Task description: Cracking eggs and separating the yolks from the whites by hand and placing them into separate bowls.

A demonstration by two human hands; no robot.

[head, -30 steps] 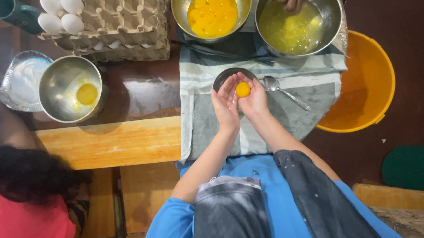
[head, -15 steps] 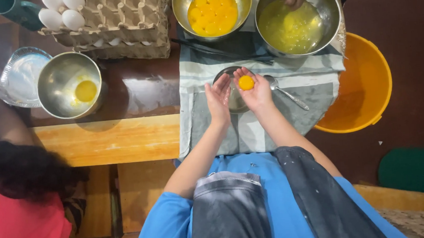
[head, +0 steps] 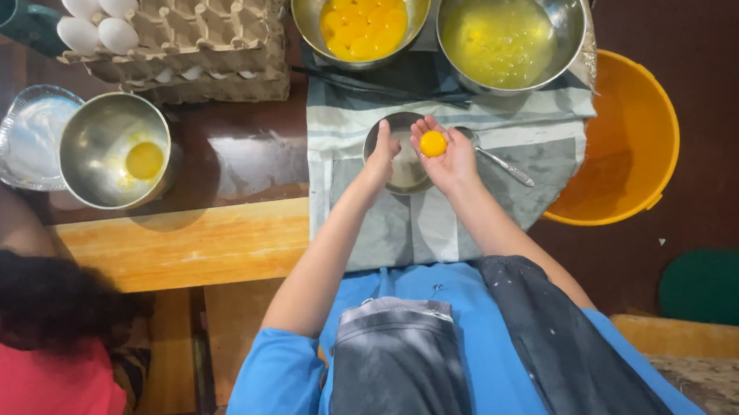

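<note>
Right hand: palm up at frame centre, right hand [head: 448, 156] cradles a whole egg yolk [head: 433, 143] in loosely cupped fingers, grip half closed around it, not squeezing.
Left hand: left hand [head: 381, 157] stands edge-on just beside it, fingers straight, grip open and holding nothing.
Below: both hover over a small steel bowl [head: 402, 176] on the striped cloth [head: 439, 220]; a spoon [head: 504, 165] lies to its right.
Doing it well: I'd say keep fingers slightly parted and soft, so white drains and the yolk doesn't burst.
Upper frame: yolk bowl [head: 306, 15] and bowl of whites [head: 567, 16].
Upper left: egg tray [head: 205, 38], another steel bowl [head: 92, 147] on the desk [head: 230, 156].
Right: orange bucket [head: 631, 149].
</note>
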